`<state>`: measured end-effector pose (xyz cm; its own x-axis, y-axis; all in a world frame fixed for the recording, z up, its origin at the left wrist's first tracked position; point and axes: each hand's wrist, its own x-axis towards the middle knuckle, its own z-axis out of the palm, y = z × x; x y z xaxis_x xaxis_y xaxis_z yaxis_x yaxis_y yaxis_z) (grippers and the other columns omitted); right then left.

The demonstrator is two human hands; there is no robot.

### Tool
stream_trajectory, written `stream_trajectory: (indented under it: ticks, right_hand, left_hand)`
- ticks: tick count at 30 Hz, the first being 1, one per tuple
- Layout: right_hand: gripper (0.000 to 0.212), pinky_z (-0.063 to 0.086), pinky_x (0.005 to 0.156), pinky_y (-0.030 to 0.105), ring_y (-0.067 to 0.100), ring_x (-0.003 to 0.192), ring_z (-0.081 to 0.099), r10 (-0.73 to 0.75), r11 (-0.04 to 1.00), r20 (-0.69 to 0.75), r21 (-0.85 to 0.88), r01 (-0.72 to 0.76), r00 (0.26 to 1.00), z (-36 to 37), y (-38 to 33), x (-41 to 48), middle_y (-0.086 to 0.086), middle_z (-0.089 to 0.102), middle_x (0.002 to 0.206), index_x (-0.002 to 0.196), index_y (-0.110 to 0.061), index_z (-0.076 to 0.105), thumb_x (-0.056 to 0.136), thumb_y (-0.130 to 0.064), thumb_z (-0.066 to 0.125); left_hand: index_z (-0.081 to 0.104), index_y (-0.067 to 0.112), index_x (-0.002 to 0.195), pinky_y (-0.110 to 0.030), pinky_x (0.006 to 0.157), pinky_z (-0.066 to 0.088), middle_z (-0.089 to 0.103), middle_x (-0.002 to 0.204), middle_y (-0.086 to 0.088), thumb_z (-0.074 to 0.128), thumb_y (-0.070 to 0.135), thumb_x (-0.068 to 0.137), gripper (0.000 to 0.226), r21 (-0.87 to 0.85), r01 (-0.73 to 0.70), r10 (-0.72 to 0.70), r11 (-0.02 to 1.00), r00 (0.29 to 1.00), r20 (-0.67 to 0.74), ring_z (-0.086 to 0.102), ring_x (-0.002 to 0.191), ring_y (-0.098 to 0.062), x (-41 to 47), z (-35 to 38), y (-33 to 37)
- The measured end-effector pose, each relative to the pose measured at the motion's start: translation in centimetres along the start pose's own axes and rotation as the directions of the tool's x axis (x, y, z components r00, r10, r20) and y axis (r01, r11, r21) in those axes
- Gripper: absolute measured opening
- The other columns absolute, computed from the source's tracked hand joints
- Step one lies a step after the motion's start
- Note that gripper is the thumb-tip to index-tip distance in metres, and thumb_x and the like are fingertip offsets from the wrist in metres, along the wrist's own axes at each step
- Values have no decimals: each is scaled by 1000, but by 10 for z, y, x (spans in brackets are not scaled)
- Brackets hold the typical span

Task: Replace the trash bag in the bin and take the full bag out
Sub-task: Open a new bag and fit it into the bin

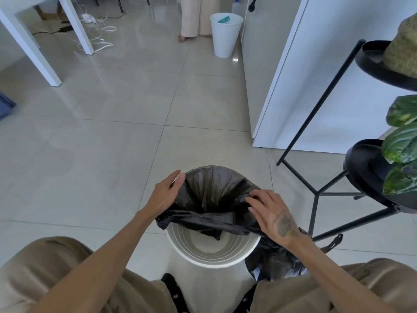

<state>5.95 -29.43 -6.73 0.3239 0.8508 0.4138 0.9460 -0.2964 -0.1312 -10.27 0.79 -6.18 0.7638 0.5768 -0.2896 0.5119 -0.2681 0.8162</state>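
A white round bin point(212, 256) stands on the tiled floor between my knees. A fresh black trash bag point(209, 190) is spread over its far rim; the bag's near edge hangs loose across the opening, leaving the bin's white bottom visible. My left hand point(165, 193) grips the bag's edge at the far-left rim. My right hand point(270, 213) presses and pinches the bag at the right rim. A tied full black bag point(273, 265) sits on the floor to the right of the bin, beside my right knee.
A black metal plant stand point(316, 193) with leafy plants point(401, 145) stands close on the right. A white cabinet point(304, 86) rises behind it. Farther off are a second white bin point(224, 35), a person's legs point(196, 19), white table legs point(74, 23) and loose cables point(97, 30).
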Motion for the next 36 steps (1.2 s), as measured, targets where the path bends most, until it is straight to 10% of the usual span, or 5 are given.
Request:
stream_trajectory:
  ticks: [8,13,19,27,36]
  right_hand:
    - [72,50,70,30,15,78,56,-184,982,197,83,171,963,-16,-20,-31,-2,61,92,116,-11,66,88,-74,48]
    - [66,44,70,28,14,72,50,-198,980,180,18,198,963,-8,-24,-33,-5,54,82,91,-16,63,77,-80,58]
    - [58,43,70,29,16,71,45,-185,983,122,29,183,975,-2,-22,-40,-2,49,78,79,-15,58,83,-73,55]
    - [46,39,68,21,14,74,50,31,994,84,106,-40,996,-1,-20,-46,-3,52,86,87,-14,58,87,-59,64]
    - [42,49,61,25,7,70,48,264,943,80,188,-275,961,9,-39,-58,-8,53,86,91,-18,58,89,-60,57]
  left_hand:
    - [68,18,93,-30,83,45,67,88,5,34,71,95,63,-99,-35,19,994,988,-155,61,87,-13,-9,5,2]
    - [42,17,52,-27,57,35,40,49,7,47,56,99,61,-156,-4,-51,988,936,-348,39,49,-8,-14,4,6]
    - [75,12,92,-34,77,53,74,84,-6,54,50,94,43,-344,194,-324,918,870,-372,69,85,-22,-17,7,-32]
    - [65,10,124,-38,89,51,69,100,-5,54,26,100,30,-111,12,-79,994,778,-623,64,95,-23,-50,13,-28]
    - [68,25,115,-28,70,52,59,102,13,47,68,89,54,493,-353,432,795,901,-51,59,81,-7,-111,13,-17]
